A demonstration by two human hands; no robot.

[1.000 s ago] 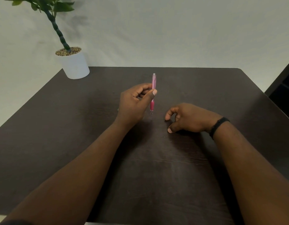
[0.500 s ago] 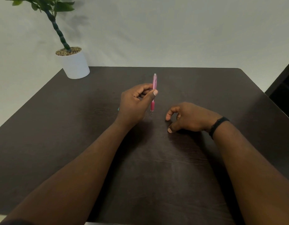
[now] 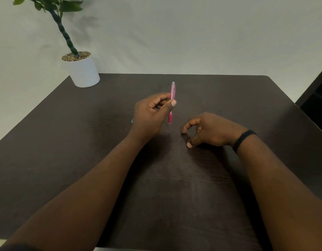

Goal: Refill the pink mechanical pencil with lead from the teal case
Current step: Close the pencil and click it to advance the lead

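My left hand [image 3: 151,115] pinches the pink mechanical pencil [image 3: 172,91] between thumb and fingers, holding it upright with its metal tip just above the dark table [image 3: 66,142]. The pencil's darker pink grip shows below my thumb. A sliver of the teal case [image 3: 132,121] peeks out from behind my left hand's outer edge; the rest is hidden. My right hand [image 3: 210,130] rests on the table to the right of the pencil, fingers loosely curled and apart, holding nothing I can see.
A white pot with a green plant [image 3: 82,71] stands at the table's far left corner. A black band sits on my right wrist [image 3: 244,139]. A dark piece of furniture [image 3: 315,98] is beyond the table's right edge.
Almost nothing has moved. The pencil has shifted very slightly in my left hand, and a teal sliver became visible behind that hand.
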